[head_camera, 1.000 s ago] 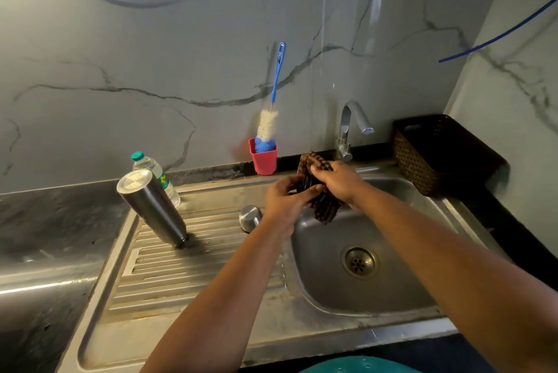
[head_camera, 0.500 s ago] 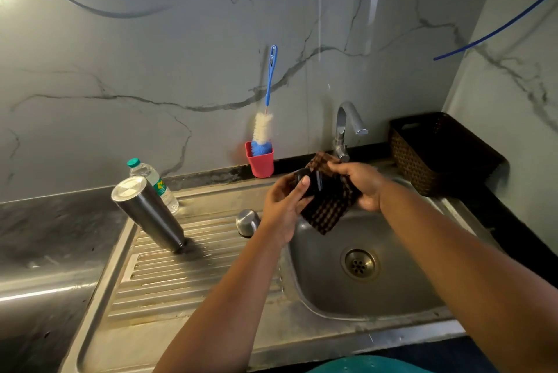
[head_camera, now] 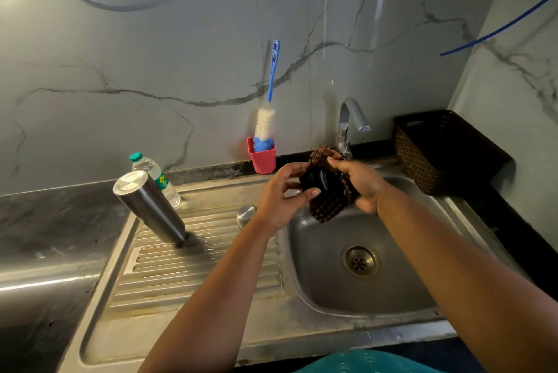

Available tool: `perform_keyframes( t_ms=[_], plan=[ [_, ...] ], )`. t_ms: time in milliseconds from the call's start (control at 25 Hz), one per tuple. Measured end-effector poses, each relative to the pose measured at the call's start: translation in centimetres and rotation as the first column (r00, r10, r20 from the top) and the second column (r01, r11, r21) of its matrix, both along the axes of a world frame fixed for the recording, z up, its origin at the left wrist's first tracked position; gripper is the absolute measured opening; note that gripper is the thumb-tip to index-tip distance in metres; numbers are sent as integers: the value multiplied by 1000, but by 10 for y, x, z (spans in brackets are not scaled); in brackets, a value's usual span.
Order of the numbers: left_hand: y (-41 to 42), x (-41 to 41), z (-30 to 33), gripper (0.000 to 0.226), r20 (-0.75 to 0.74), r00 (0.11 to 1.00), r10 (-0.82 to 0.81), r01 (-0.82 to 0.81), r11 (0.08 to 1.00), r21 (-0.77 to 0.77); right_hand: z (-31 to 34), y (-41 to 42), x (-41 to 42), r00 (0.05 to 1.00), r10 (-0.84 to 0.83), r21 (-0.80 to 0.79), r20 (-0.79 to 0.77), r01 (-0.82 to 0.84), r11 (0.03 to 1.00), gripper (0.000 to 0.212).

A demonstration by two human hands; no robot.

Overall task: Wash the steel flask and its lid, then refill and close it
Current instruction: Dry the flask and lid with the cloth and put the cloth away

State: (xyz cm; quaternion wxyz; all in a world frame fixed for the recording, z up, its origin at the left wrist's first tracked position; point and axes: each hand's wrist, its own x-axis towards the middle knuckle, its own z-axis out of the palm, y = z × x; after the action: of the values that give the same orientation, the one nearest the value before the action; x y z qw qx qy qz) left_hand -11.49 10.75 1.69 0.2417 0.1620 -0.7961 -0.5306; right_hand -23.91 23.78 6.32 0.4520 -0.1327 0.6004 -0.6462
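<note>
left hand (head_camera: pixel 279 196) gripping black lid (head_camera: pixel 317 181) mid-frame, right hand (head_camera: pixel 359 182) clutching checked cloth (head_camera: pixel 330 200) around it, flask (head_camera: pixel 150 206) upside down (tilted) left on drainboard (head_camera: pixel 193 270)

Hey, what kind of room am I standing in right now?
Most likely a home kitchen, at the washing-up spot: a steel sink with a ribbed drainboard, a tap against a marble-look wall, and a bottle brush standing in a red cup.

I see a brown checked cloth (head_camera: pixel 330 206) around a black lid (head_camera: pixel 315 181) — a silver flask (head_camera: pixel 151 206), red cup (head_camera: pixel 262 158), blue-handled brush (head_camera: pixel 271 76) with white bristles, dark brown woven basket (head_camera: pixel 422 161) — grey-veined marble wall (head_camera: pixel 151 55).
</note>
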Motion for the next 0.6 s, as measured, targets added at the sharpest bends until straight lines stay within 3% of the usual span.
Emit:
perform_keyframes(
  t_ms=[80,240,400,480,600],
  plan=[
    [6,-5,-4,49,-54,990,133,-132,991,19,-5,-3,4,992,-52,-21,114,54,998,39],
    [15,-14,-9,56,-144,963,227,-258,932,-254,-8,-13,15,959,-197,-22,205,206,978,36],
    [11,-17,-16,55,-98,939,330,-344,907,-243,-6,-10,23,960,-192,64,206,182,981,28],
    [1,-18,-17,50,-9,920,391,-389,913,-120,-5,-7,27,974,-172,101,145,158,982,24],
    [-4,-12,-12,37,71,941,330,-333,871,361,0,-2,13,960,-277,47,-41,279,959,20]
  ],
)
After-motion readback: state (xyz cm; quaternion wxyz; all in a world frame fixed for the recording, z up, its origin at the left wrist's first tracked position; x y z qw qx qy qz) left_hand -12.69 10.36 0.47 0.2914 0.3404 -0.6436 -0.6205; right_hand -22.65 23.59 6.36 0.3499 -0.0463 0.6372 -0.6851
